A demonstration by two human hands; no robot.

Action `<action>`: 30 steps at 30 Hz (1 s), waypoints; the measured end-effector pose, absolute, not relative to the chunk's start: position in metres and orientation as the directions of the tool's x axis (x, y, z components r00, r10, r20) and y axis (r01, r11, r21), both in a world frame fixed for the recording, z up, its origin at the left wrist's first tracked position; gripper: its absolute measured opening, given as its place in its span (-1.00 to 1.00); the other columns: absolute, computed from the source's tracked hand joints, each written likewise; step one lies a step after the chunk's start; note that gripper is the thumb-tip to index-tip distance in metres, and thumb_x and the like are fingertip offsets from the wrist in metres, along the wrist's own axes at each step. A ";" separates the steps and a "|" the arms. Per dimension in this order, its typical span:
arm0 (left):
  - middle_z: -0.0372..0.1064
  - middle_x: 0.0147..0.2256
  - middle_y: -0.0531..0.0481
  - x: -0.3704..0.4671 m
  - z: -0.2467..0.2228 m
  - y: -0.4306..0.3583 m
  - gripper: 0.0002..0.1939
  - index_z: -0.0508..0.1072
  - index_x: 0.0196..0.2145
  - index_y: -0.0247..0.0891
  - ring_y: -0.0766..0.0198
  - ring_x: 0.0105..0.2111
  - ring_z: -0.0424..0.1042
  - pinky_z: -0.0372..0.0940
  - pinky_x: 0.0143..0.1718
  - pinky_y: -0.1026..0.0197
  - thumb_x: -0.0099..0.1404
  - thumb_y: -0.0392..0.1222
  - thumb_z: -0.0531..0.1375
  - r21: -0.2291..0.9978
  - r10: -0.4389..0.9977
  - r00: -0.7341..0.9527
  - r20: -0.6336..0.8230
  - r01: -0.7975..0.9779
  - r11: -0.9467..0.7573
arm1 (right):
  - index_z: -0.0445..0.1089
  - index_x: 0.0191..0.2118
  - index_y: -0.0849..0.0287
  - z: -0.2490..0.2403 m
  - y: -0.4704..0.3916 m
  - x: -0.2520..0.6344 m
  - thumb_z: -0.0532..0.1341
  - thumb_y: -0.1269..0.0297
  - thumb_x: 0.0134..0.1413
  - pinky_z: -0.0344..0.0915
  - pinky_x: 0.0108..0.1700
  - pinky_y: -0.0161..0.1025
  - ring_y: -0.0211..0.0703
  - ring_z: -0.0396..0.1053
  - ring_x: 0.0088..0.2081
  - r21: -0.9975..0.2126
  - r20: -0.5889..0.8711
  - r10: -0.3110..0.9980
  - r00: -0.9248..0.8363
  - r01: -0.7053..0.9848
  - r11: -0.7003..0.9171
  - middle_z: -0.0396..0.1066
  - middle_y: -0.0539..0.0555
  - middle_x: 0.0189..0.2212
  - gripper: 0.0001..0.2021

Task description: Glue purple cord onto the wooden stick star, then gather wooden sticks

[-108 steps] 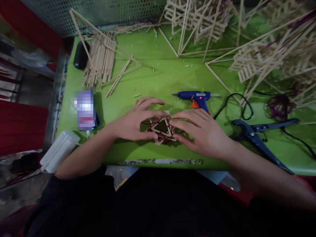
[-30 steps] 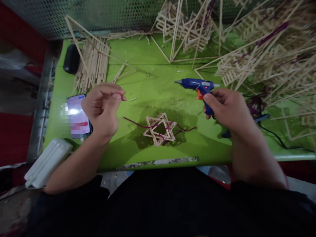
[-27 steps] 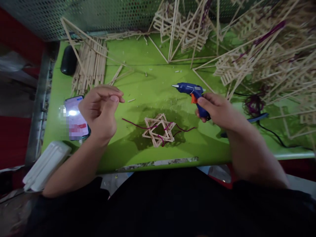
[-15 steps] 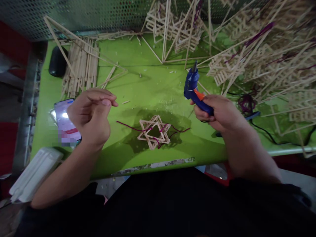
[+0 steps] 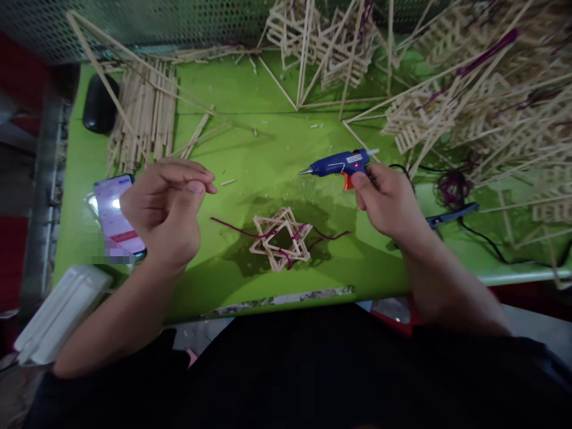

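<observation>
My right hand [image 5: 388, 199] grips a blue glue gun [image 5: 337, 164] with an orange trigger, held above the table with its nozzle pointing left. My left hand [image 5: 167, 208] is raised at the left, thumb and fingertips pressed together; whatever they pinch, if anything, is too small to make out. Between and below the hands, a star-shaped frame of thin wooden sticks [image 5: 280, 239] lies on the green table [image 5: 268, 143]. Purple strings [image 5: 232, 226] run out from the star to both sides.
A bundle of sticks [image 5: 147, 113], a black case [image 5: 100, 104] and a phone [image 5: 117, 208] lie at the left, near a white box [image 5: 62, 313]. Stick structures [image 5: 482, 113] crowd the back right. Blue-handled pliers [image 5: 453, 215] and a black cord [image 5: 487, 245] lie at the right.
The glue gun has turned in my right hand from nozzle pointing away to nozzle pointing left. My left hand has barely moved, and the star stays on the table.
</observation>
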State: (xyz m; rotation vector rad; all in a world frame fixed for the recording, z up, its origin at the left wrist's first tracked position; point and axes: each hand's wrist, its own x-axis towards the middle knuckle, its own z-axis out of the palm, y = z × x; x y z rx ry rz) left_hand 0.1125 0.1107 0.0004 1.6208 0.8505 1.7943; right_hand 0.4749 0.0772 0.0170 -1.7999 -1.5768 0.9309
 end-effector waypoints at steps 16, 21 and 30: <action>0.63 -0.43 -0.03 0.125 0.007 0.120 -0.93 0.81 -0.33 -0.17 0.26 -0.46 0.56 0.35 -0.56 0.23 0.21 -0.17 0.55 0.700 0.675 -0.276 0.684 -0.014 -0.714 | 0.30 -0.14 0.05 -0.011 0.085 0.456 0.30 -0.14 0.50 0.35 -0.08 0.06 0.32 0.54 -0.16 -0.426 -0.069 0.975 0.212 0.878 -0.221 0.41 0.17 -0.43 -0.63; 0.65 -0.43 -0.04 0.122 0.009 0.119 -0.93 0.82 -0.34 -0.16 0.23 -0.47 0.56 0.37 -0.57 0.21 0.18 -0.19 0.56 0.706 0.679 -0.279 0.679 -0.007 -0.708 | 0.36 -0.05 0.14 -0.014 0.093 0.459 0.22 -0.07 0.57 0.38 0.00 0.20 0.42 0.59 -0.12 -0.330 -0.095 0.964 0.250 0.905 -0.267 0.50 0.29 -0.35 -0.66; 0.67 -0.40 -0.04 0.120 0.007 0.120 -0.90 0.82 -0.29 -0.16 0.28 -0.46 0.57 0.41 -0.53 0.27 0.24 -0.15 0.57 0.660 0.650 -0.229 0.725 -0.038 -0.750 | 0.36 0.15 0.20 -0.008 0.096 0.465 0.19 -0.07 0.57 0.40 -0.02 0.18 0.42 0.62 -0.13 -0.287 0.024 0.947 0.321 0.909 -0.301 0.61 0.36 -0.25 -0.60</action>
